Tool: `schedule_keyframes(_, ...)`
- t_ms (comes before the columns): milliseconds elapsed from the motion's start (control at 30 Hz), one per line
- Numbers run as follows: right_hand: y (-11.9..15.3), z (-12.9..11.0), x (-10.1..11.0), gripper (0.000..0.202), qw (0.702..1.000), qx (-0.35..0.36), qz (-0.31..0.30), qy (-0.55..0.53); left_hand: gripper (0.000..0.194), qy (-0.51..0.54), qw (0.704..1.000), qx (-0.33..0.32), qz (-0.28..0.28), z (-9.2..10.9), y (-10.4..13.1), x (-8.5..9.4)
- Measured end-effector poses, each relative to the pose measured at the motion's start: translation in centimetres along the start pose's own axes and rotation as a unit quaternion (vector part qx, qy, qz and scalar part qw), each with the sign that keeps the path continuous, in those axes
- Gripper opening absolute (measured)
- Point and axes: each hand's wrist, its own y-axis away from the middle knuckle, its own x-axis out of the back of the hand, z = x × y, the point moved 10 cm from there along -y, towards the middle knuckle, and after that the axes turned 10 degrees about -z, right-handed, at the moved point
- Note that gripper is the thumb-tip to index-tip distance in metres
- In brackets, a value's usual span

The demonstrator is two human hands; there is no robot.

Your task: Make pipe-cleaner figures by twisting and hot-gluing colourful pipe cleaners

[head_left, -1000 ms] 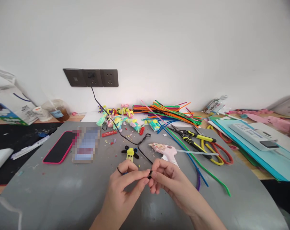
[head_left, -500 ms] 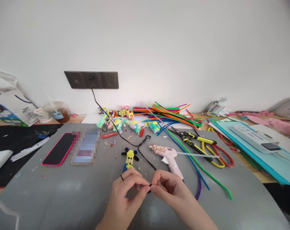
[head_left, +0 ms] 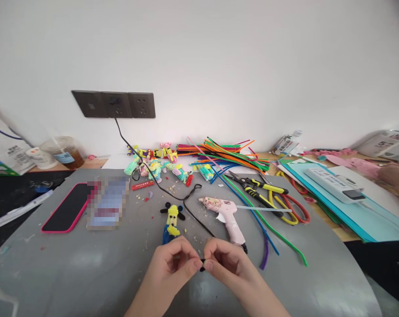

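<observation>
Between my fingertips is a small black piece, apparently a bit of pipe cleaner, mostly covered by the fingers. My left hand pinches it from one side with thumb and forefinger. From the other side my right hand pinches it the same way. Just beyond my left hand lies a yellow and blue pipe-cleaner figure with black ears, its lower end partly hidden. A pink glue gun with a glue stick in its back rests beyond my right hand.
Pliers, scissors and loose pipe cleaners lie right of the glue gun. A pipe-cleaner bundle and several small figures line the back. Two phones lie left. Another person's hand shows at the right edge.
The view has shifted, so the table things sit further left. Both hands still pinch the black piece, with the left fingers more curled. Another person's hand has appeared at the right edge.
</observation>
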Motion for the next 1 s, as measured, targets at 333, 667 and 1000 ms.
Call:
schedule_keyframes(333,1.4,-0.3,4.3,0.038,0.983,0.057,0.127,0.123,0.038,0.093,0.995,0.002,0.027,-0.6,0.5,0.1)
schedule_keyframes(667,4.7,-0.1,9.4,0.023,0.83,0.068,0.298,0.466,0.042,0.08,0.994,-0.036,0.064,0.7,1.2,0.9)
schedule_keyframes(1000,5.3,-1.1,8.7,0.018,0.809,0.119,0.287,0.5,0.042,0.085,0.991,-0.011,0.098,0.3,1.5,1.6)
